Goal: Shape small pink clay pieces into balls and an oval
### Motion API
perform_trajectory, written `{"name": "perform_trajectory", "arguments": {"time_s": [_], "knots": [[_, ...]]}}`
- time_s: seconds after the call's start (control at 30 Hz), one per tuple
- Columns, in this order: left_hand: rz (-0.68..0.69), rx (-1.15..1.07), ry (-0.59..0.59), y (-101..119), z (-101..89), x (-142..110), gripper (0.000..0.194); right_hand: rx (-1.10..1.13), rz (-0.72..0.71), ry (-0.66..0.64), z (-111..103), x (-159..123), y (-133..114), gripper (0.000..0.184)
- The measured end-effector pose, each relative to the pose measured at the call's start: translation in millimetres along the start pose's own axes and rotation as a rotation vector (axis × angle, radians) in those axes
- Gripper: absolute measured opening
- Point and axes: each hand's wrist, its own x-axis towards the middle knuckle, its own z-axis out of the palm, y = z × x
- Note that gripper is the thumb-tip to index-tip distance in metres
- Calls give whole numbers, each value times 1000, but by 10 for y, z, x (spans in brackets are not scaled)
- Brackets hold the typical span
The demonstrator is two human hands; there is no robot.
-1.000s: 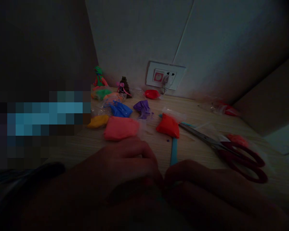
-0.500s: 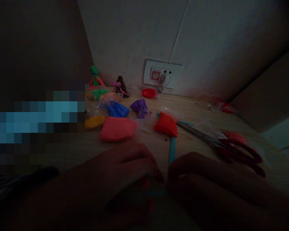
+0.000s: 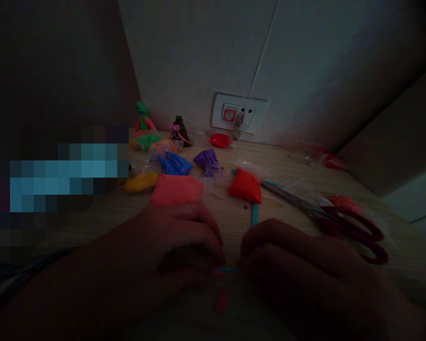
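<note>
My left hand (image 3: 184, 241) and my right hand (image 3: 294, 265) are close together over the table. A thin blue stick (image 3: 229, 269) spans the gap between their fingertips. My right fingers are closed on its right end. The thumb and fingers of my left hand pinch at its left end, where a bit of reddish clay shows against the stick. Below the stick lies a small red piece of clay (image 3: 220, 300). A flat blue strip (image 3: 254, 215) runs from the orange-red clay packet (image 3: 245, 185) toward my right hand. Dim light hides the details between my fingers.
Scissors (image 3: 305, 204) with dark red handles lie at the right. A pink clay packet (image 3: 177, 188), blue clay (image 3: 175, 164), purple clay (image 3: 206, 162) and yellow clay (image 3: 141, 182) lie behind my left hand. A green figure (image 3: 141, 116) stands near the wall socket (image 3: 239, 113).
My left hand has shifted left and slightly up, and the gap between the hands is wider. The stick sits a little higher in view, and the small red piece shows more clearly below it.
</note>
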Motion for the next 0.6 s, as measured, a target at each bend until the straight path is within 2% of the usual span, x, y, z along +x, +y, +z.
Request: {"name": "perform_trajectory", "arguments": {"time_s": [0.1,0.2,0.33,0.37,0.43,0.6], "knots": [[-41,19,-31,15,-42,12,24,1,8,55,83,-25,22,28],[-51,47,-19,37,-59,11,24,-6,9,94,119,-35,35,32],[-41,43,-16,44,-70,32,26,-10,20,46,78,-20,31,32],[-43,41,20,46,-77,39,26,-11,22,29,66,-16,28,32],[-33,36,-63,53,-97,51,24,-20,19,20,50,-12,23,32],[-26,49,-67,59,-133,44,25,-12,12,27,63,-36,19,32]]}}
